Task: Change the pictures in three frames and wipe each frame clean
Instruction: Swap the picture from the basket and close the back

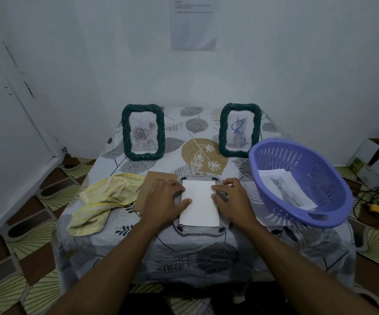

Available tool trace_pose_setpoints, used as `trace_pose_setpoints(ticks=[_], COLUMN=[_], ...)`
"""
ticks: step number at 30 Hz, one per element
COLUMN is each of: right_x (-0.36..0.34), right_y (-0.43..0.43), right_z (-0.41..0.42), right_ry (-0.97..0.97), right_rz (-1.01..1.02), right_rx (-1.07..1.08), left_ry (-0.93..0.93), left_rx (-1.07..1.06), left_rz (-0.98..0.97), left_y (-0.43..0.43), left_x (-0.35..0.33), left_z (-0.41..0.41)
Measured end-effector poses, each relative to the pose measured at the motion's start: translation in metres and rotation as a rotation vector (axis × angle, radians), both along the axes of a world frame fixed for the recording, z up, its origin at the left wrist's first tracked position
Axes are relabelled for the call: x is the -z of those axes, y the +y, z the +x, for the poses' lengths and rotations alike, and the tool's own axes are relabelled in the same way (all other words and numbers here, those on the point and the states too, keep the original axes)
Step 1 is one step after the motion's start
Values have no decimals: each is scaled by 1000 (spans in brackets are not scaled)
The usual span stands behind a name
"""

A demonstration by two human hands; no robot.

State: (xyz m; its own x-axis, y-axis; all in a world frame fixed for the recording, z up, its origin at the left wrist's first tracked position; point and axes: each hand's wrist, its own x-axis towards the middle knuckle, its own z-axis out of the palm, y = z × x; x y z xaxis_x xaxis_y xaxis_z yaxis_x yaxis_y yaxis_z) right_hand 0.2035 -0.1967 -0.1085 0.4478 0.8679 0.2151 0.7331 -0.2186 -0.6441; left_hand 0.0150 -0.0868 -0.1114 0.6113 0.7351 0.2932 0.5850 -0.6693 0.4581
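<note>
A third frame (pixel 198 230) lies face down at the table's front, with a white sheet (pixel 199 203) resting in its back opening. My left hand (pixel 164 201) presses the sheet's left edge, fingers spread. My right hand (pixel 234 200) presses its right edge the same way. The brown backing board (pixel 148 185) lies flat just left of the frame, partly under my left hand. Two dark green woven frames stand upright at the back: the left one (pixel 143 132) holds a rose picture, the right one (pixel 240 130) a cat picture with blue scribble. A yellow cloth (pixel 103 198) lies crumpled at the left.
A purple plastic basket (pixel 297 180) at the table's right holds cat pictures (pixel 286 188). The table wears a leaf-patterned cloth (pixel 203 155) and stands against a white wall. Cardboard boxes (pixel 374 164) and cables (pixel 370 203) lie on the floor at the right.
</note>
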Motion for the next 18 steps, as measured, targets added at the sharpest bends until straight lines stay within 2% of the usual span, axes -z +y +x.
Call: trace_pose_setpoints(ticks=[7, 10, 12, 13, 15, 17, 18], right_x=[-1, -2, -3, -4, -5, -7, -7], right_y=[0, 0, 0, -1, -1, -2, -3], right_z=[1, 1, 0, 0, -1, -1, -2], right_ry=[17, 32, 51, 56, 46, 29, 25], right_rz=[-8, 17, 47, 58, 55, 42, 40], right_rx=[-7, -4, 1, 0, -5, -10, -10], left_ry=[-5, -130, -192, -145, 81, 266, 284], left_rx=[-5, 3, -86, -173, -345, -406, -400], left_rz=[6, 32, 86, 117, 94, 14, -18], left_y=[-2, -6, -5, -1, 8, 13, 13], left_x=[1, -9, -18, -21, -23, -22, -23], left_z=[-2, -2, -5, -8, -16, -24, -25])
